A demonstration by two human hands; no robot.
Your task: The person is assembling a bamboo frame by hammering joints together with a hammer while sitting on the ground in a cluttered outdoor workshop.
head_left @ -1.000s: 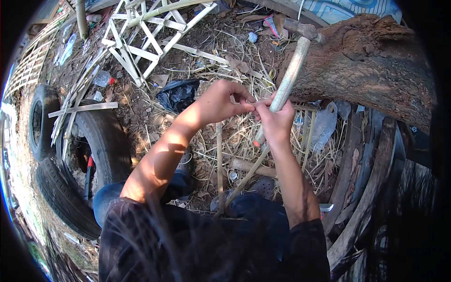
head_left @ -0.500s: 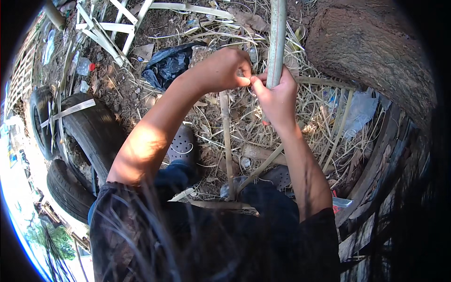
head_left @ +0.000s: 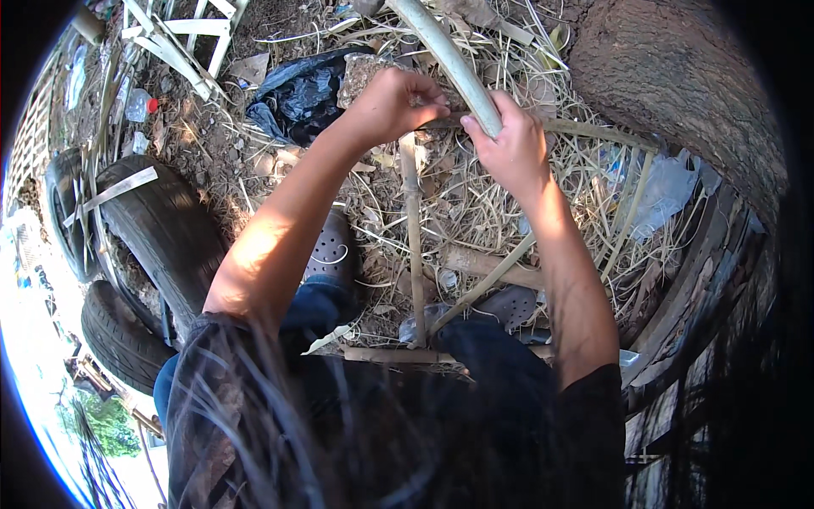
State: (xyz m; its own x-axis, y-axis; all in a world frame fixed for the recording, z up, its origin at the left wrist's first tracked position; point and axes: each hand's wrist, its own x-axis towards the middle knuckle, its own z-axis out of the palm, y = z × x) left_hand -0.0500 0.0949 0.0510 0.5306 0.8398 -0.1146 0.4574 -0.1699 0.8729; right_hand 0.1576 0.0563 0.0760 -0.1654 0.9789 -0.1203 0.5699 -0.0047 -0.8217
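Observation:
My right hand (head_left: 515,151) is wrapped round the lower end of a pale green pole (head_left: 454,64), which looks like bamboo and slants up to the left. Close beside it on the left is my left hand (head_left: 398,103), its thumb and fingertips pinched together. Whatever that pinch holds, if anything, is too small to make out. Beneath both hands lies a frame of thin sticks: a crosswise stick (head_left: 598,132) runs behind my right hand, an upright stick (head_left: 413,229) comes down toward me, and a slanting stick (head_left: 483,286) meets it near my feet.
Pale shavings (head_left: 475,208) litter the ground. A black plastic bag (head_left: 297,97) lies next to a rough block (head_left: 360,75). Old tyres (head_left: 161,225) stand at the left, near a clear bottle (head_left: 138,105) and white slats (head_left: 186,27). A thick tree trunk (head_left: 670,68) fills the upper right.
The pole's upper part has swung left, from nearly upright to slanting. My hands have come apart a little; before, their fingertips met at the pole.

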